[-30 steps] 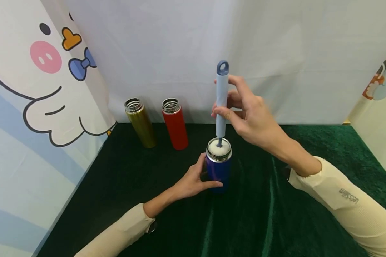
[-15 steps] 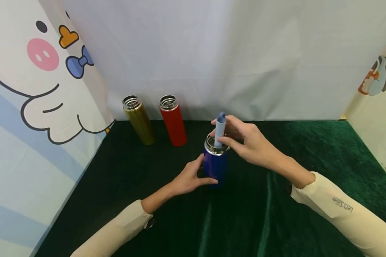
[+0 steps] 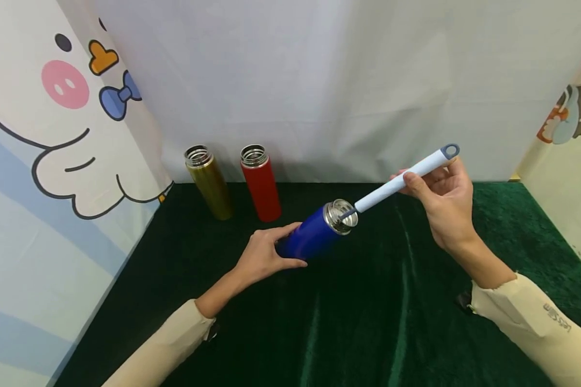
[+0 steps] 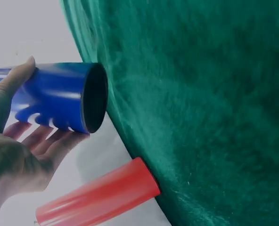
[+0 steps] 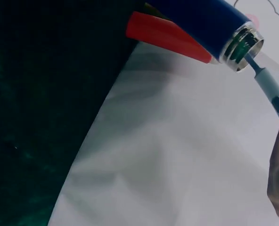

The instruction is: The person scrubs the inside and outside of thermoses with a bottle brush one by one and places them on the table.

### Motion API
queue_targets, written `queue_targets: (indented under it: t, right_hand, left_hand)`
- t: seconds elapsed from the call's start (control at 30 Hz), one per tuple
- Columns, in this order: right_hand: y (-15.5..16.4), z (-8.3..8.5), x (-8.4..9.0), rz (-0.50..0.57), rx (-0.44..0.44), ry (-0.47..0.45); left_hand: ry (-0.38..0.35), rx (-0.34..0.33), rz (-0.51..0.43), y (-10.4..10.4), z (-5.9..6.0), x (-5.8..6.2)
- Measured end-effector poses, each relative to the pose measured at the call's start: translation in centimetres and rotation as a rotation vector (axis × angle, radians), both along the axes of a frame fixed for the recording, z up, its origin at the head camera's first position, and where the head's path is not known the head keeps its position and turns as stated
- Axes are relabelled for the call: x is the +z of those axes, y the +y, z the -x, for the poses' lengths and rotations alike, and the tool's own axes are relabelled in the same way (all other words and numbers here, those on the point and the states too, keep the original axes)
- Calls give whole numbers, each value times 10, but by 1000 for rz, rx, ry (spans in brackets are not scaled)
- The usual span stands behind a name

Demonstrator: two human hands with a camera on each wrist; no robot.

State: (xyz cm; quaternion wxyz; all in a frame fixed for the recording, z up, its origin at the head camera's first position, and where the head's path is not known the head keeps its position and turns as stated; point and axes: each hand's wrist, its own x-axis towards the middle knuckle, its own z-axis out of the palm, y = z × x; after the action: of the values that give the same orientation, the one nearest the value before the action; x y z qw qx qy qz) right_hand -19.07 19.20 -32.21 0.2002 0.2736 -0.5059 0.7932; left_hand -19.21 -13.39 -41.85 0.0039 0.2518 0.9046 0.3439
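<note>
My left hand [image 3: 263, 257] grips a blue insulated bottle [image 3: 312, 236] near its base. The bottle is tipped over, its uncapped steel mouth pointing up to the right. The left wrist view shows the bottle's dark base [image 4: 96, 99] held off the green cloth, thumb on one side and fingers on the other. My right hand [image 3: 447, 207] pinches the pale blue handle of a bottle brush [image 3: 392, 185], which slants down to the left. Its thin dark stem enters the bottle's mouth; the white head is hidden inside. The right wrist view also has the brush [image 5: 269, 89] at the mouth.
A gold bottle [image 3: 212, 188] and a red bottle [image 3: 263, 191], both uncapped, stand at the back left by the white backdrop [image 3: 281, 70]. Dark green velvety cloth [image 3: 363, 322] covers the table. A cartoon-printed curtain [image 3: 43, 161] borders the left side.
The brush first went down deep into the upright bottle. Since then the left hand has lifted and tilted the bottle, and the right hand has drawn the brush partly out, up and rightward.
</note>
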Motion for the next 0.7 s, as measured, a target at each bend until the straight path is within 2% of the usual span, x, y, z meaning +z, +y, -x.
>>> queue_targets:
  t: [0.13, 0.33, 0.53, 0.7]
  right_hand:
    - [1, 2, 0, 87, -107, 36]
    - [1, 0, 16, 176, -243, 111]
    - [-15, -1, 12, 130, -300, 128]
    - [-27, -4, -1, 14, -280, 150]
  left_hand:
    - [-35, -22, 56, -3, 4, -1]
    - [-37, -44, 60, -5, 9, -1]
    - [-49, -57, 51, -7, 10, -1]
    - [-66, -65, 28, -8, 11, -2]
